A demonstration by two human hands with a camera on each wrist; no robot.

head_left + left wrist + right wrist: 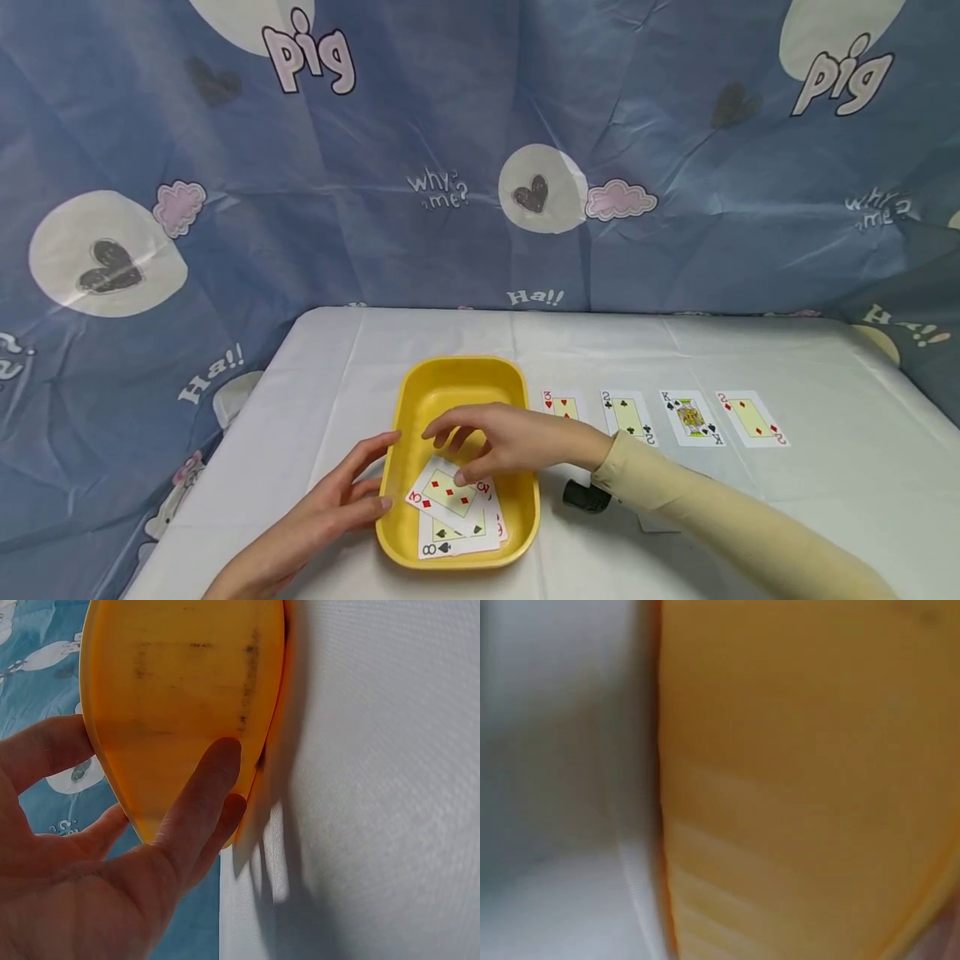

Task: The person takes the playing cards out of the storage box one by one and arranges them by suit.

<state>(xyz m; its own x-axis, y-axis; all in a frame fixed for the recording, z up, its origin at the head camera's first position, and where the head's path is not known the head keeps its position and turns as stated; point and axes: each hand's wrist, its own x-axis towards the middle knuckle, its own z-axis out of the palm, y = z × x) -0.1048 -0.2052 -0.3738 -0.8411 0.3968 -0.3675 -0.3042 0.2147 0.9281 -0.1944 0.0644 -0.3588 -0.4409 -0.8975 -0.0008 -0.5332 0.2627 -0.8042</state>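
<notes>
A yellow tray (pixel 461 372) stands on the white table and holds a small heap of playing cards. A diamonds card (pixel 450 493) lies on top, partly over an eight of spades (pixel 442 548). My left hand (pixel 330 512) is at the tray's left side, its fairly straight fingers touching the rim and outer wall, also seen in the left wrist view. Over the tray, my right hand (pixel 498 435) has loosely bent fingers and nothing visible in them. Its thumb is at the diamonds card; contact is unclear. The right wrist view shows mainly the blurred tray wall (pixel 802 750).
Right of the tray lies a row of face-up cards: three of hearts (pixel 562 403), two of clubs (pixel 626 414), king of spades (pixel 691 418), two of diamonds (pixel 752 419). Another card (pixel 657 524) peeks out below my right sleeve. A patterned blue cloth (pixel 450 250) hangs behind.
</notes>
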